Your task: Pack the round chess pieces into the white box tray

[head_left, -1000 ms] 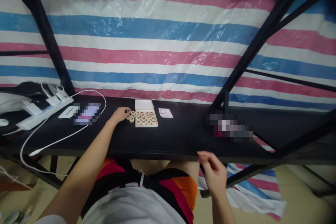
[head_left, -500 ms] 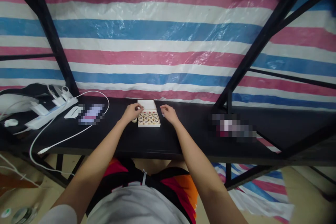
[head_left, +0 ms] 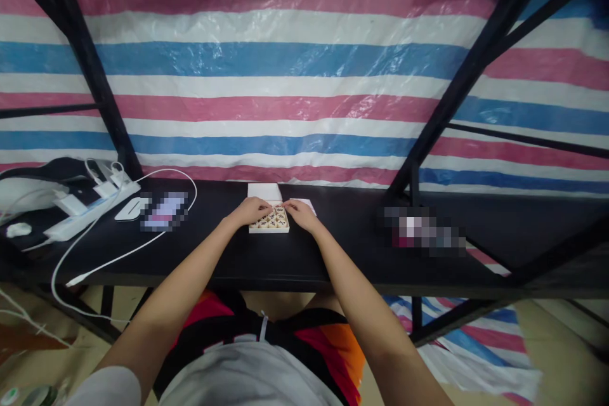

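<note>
A small white box on the black table holds rows of round, cream Chinese chess pieces with dark and red characters. Its white lid stands raised at the back. My left hand reaches over the box's left side, fingers closed together at a piece near the middle. From the right, my right hand rests over the box's right rim, thumb and fingers pinched at the back row; what they grip is hidden. A pale sheet lies partly behind my right hand.
At left are a white power strip with plugs, a white flat device, a blurred phone and a looping white cable. A blurred object sits at right. Black metal posts stand before a striped plastic sheet.
Both hands have moved inward over the box, the right coming from beside it. The pale sheet now shows by my right hand. The loose piece left of the box is no longer visible.
</note>
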A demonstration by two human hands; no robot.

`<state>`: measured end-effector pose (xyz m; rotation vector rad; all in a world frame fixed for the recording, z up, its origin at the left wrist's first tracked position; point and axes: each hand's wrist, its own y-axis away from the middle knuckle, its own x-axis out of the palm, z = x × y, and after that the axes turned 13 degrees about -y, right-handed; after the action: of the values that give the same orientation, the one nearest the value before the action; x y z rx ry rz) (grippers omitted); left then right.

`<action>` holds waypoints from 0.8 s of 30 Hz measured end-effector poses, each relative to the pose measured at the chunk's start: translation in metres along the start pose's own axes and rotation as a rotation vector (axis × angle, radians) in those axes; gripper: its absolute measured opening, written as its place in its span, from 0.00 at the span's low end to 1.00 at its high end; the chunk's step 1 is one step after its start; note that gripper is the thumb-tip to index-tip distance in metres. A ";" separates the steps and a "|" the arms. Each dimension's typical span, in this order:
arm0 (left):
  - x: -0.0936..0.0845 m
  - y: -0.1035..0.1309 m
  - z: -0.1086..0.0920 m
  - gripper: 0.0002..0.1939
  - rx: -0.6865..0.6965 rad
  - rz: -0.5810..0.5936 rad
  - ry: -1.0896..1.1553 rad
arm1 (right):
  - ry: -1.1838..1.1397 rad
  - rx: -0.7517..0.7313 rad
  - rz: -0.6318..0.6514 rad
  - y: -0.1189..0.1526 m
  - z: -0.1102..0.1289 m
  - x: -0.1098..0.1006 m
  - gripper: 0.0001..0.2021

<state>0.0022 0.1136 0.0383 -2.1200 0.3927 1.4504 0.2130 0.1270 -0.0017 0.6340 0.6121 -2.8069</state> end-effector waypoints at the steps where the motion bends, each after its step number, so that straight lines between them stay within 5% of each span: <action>1: -0.001 0.000 0.001 0.16 0.037 -0.003 -0.010 | 0.004 -0.008 0.005 0.000 0.000 0.000 0.12; 6: -0.016 0.013 0.025 0.18 0.031 -0.223 -0.049 | -0.012 -0.030 0.021 0.001 0.001 0.001 0.12; 13: -0.026 0.047 0.064 0.16 -0.173 0.047 0.156 | 0.003 -0.029 0.037 0.002 0.001 0.000 0.12; 24: -0.032 0.053 0.068 0.20 -0.205 0.101 0.158 | -0.011 -0.020 0.030 0.002 0.000 0.001 0.13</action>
<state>-0.0894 0.1082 0.0345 -2.4193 0.4312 1.4364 0.2132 0.1250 -0.0028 0.6187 0.6220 -2.7712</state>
